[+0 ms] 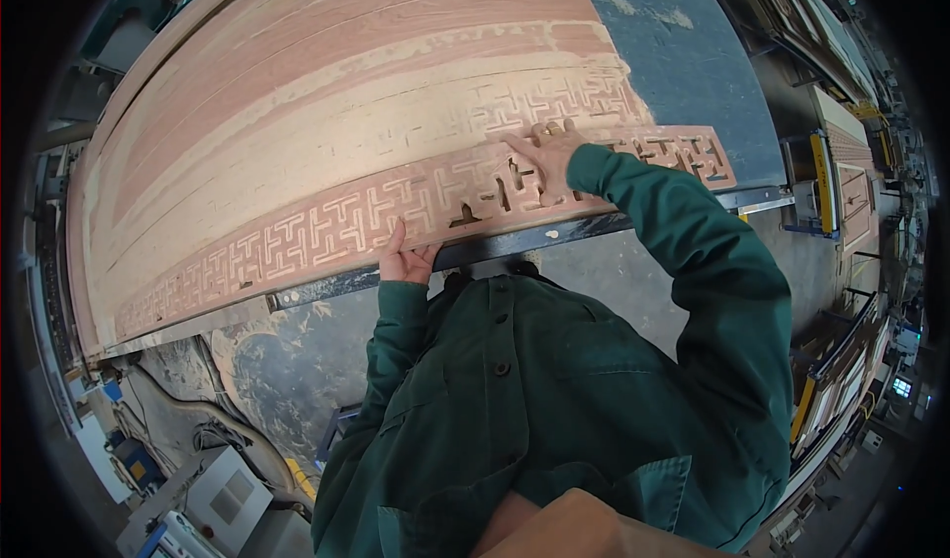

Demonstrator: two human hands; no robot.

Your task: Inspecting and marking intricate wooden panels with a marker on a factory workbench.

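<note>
A long reddish-brown wooden panel with a cut lattice pattern [435,197] lies along the near edge of the worktable. Some of its slots are open right through; toward the left the pattern shows as pale grooves. My left hand [406,259] grips the panel's near edge, one finger lying up on its face and the rest partly hidden. Farther right, my right hand [556,157] reaches across the panel, its bent fingers over the far side and its thumb nearer me. It wears a ring. Both forearms are in dark green sleeves.
Beyond the panel spreads a large pale board [327,133] marked with lattice-shaped cuts and dust. Blue tabletop [683,63] shows at the far right. A black metal rail [534,243] edges the table near my body. Hoses and a grey machine box [228,499] stand lower left; racked panels [856,202] stand right.
</note>
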